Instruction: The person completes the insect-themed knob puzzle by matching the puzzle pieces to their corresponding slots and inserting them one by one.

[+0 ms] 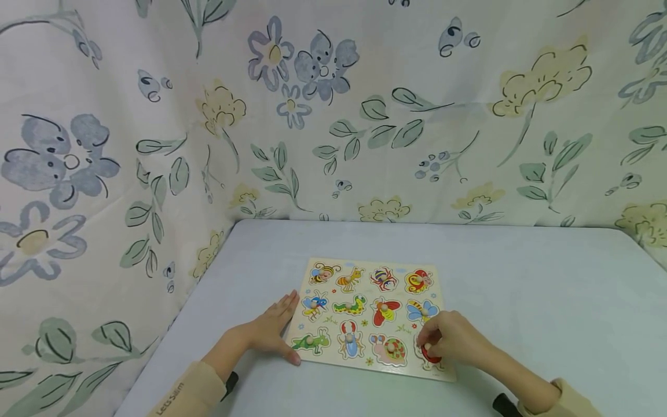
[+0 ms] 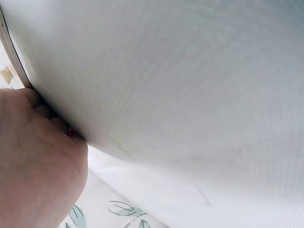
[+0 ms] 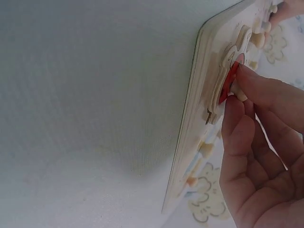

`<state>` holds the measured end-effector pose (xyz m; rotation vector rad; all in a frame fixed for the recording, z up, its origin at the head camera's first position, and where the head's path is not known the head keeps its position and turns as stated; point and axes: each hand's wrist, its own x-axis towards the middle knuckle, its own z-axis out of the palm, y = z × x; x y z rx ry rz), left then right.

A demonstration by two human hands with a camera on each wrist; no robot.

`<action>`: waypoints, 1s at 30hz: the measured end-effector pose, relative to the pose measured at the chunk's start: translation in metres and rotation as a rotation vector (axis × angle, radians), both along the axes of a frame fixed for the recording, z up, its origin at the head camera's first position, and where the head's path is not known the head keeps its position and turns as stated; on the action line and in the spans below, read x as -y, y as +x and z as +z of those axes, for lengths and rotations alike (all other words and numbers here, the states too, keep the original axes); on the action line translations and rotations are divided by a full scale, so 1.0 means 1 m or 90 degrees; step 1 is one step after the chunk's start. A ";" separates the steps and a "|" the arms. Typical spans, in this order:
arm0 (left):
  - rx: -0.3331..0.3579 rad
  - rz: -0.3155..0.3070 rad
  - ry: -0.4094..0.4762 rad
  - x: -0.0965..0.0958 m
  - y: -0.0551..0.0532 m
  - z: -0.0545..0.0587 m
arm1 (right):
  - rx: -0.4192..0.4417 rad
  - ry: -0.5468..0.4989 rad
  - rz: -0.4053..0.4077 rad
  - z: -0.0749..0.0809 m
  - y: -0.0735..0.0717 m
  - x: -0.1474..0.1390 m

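A wooden peg puzzle board (image 1: 449, 370) with several insect pieces lies on the table. My left hand (image 1: 271, 330) rests at its left edge, fingers extended and thumb near the lower left corner. Over the lower right corner, my right hand (image 1: 455, 339) pinches a red puzzle piece (image 1: 431, 353) by its small knob. In the right wrist view, thumb and fingertips are on the pale knob (image 3: 237, 90), and the piece stands slightly proud of the board. Beside it sit the snail piece (image 1: 391, 350) and, above, a blue-winged bee piece (image 1: 421, 311).
The white-covered table (image 1: 537, 289) extends around the board. A floral curtain (image 1: 385, 156) hangs behind it and along the left side. Dark bands show at both wrists below the beige sleeves (image 1: 190, 391).
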<state>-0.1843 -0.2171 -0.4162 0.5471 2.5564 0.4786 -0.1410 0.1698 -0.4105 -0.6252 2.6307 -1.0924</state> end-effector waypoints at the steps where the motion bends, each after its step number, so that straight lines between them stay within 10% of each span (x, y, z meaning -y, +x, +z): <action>1: 0.000 -0.001 0.000 0.000 0.000 0.000 | -0.001 0.001 0.000 -0.001 0.000 0.000; 21: -0.003 -0.012 -0.002 -0.002 -0.003 -0.002 | -0.003 0.006 -0.020 -0.010 0.005 -0.006; 30: -0.028 -0.031 -0.037 0.001 -0.010 -0.004 | -0.223 0.188 -0.097 -0.010 0.019 -0.036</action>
